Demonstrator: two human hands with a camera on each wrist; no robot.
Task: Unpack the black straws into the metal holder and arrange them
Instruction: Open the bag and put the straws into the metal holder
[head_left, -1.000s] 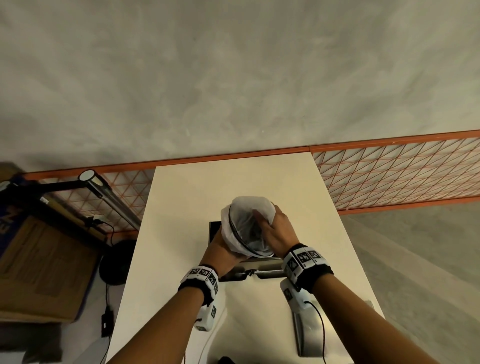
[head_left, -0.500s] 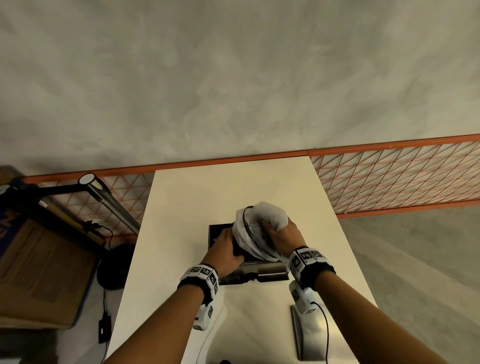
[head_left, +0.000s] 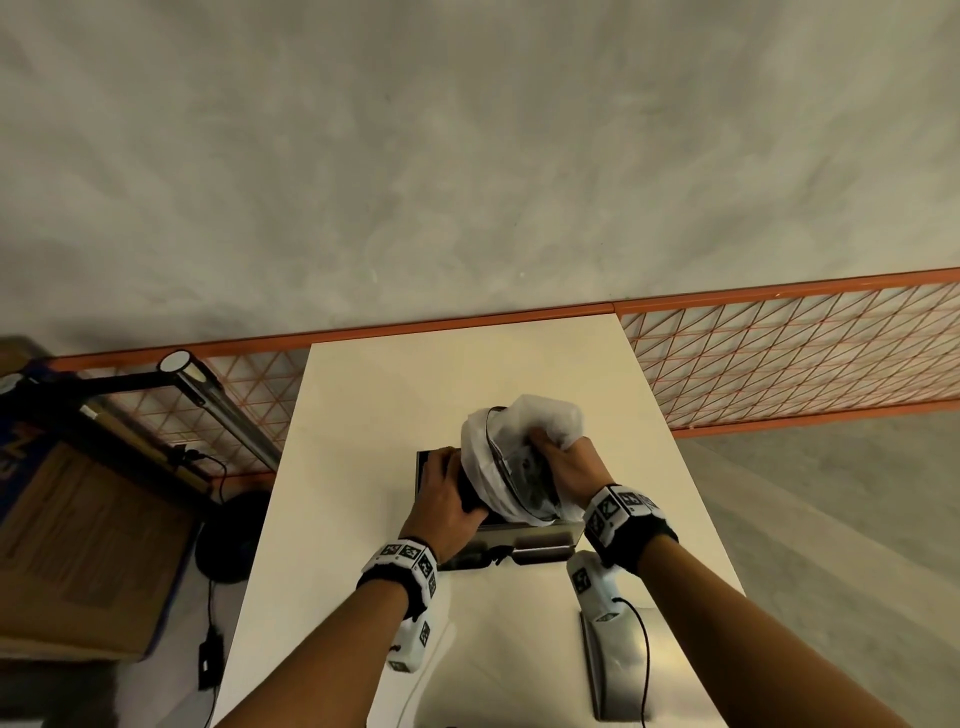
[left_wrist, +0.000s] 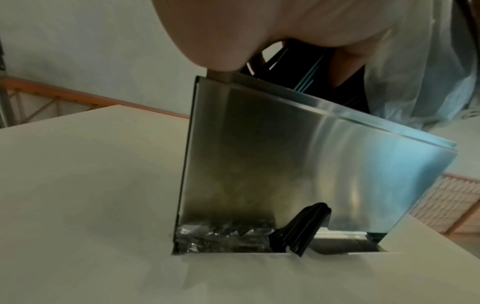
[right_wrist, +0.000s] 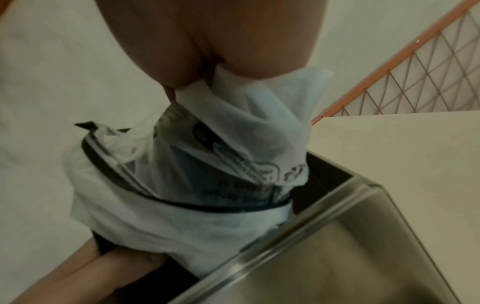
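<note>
Since the earlier frame the bag (head_left: 524, 457) has shifted right and lifted, baring more of the straws (left_wrist: 306, 70) under the left hand (head_left: 447, 499). Left fingers curl around the black bundle, whose lower end sits inside the holder (left_wrist: 285, 164) on the worktop (head_left: 363, 467). Right hand (head_left: 569, 467) pinches the bag's crumpled top above them. Step: stripping the bag off. Next likely calls for pulling it clear while the left steadies. Count: one bag, one holder, straws uncountable.

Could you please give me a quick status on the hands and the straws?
Right hand grips the white bag. Left hand grips black straws over the metal holder. Bag still bunched over the opening.
</note>
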